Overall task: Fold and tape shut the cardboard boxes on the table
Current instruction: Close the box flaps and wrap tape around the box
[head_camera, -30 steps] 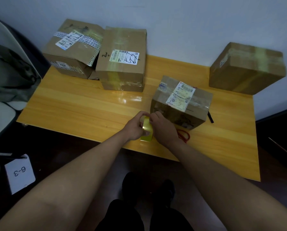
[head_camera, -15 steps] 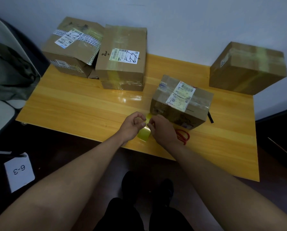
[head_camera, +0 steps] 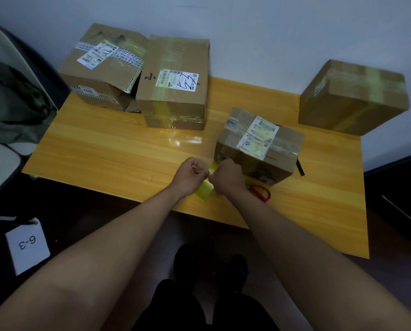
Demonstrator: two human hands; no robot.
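Observation:
A yellowish roll of tape point(head_camera: 205, 189) sits between my two hands over the table's front edge. My left hand point(head_camera: 189, 178) has its fingers curled and pinches the tape's loose end. My right hand point(head_camera: 228, 178) grips the roll from the right, and hides most of it. Just behind my right hand stands a small cardboard box point(head_camera: 259, 149) with a white label on top. Two larger boxes, one with printed tape point(head_camera: 104, 68) and one with a label point(head_camera: 175, 84), stand at the back left. Another taped box point(head_camera: 352, 99) stands at the back right.
Red-handled scissors point(head_camera: 262, 192) lie on the wooden table point(head_camera: 118, 151) beside my right wrist. A black strip point(head_camera: 300, 167) lies right of the small box. A chair with a dark cloth point(head_camera: 11, 101) stands at the left. A white card marked 6-3 point(head_camera: 27, 244) lies on the floor.
Both hands have shifted slightly with the tape roll, which has turned lower and flatter between them. The boxes have not moved.

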